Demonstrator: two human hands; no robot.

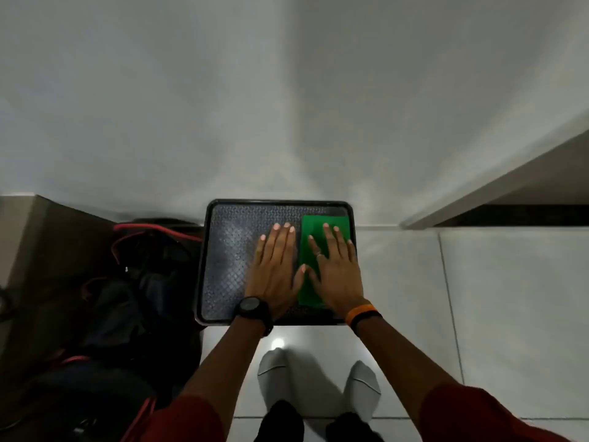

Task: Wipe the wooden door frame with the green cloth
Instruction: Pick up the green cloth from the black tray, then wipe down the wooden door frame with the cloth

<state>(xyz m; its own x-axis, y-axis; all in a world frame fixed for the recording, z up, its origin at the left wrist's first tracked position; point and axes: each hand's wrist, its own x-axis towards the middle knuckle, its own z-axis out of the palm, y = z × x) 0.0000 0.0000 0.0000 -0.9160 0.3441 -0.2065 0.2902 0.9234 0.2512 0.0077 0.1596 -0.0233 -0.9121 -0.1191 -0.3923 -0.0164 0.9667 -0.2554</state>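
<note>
A folded green cloth [310, 250] lies flat on the right side of a black textured tray [223, 256] that stands against the white wall. My right hand [336, 269] rests palm down on the cloth with fingers spread, gripping nothing. My left hand [275, 266] lies flat on the bare tray surface just left of the cloth, its thumb touching the cloth's edge. A pale door frame [497, 183] runs diagonally at the right, with a dark gap beneath it.
A dark bag with red straps [143, 282] sits on the floor left of the tray, beside a brown box edge [38, 237]. White floor tiles [478, 314] extend to the right. My feet in grey socks [318, 384] stand below the tray.
</note>
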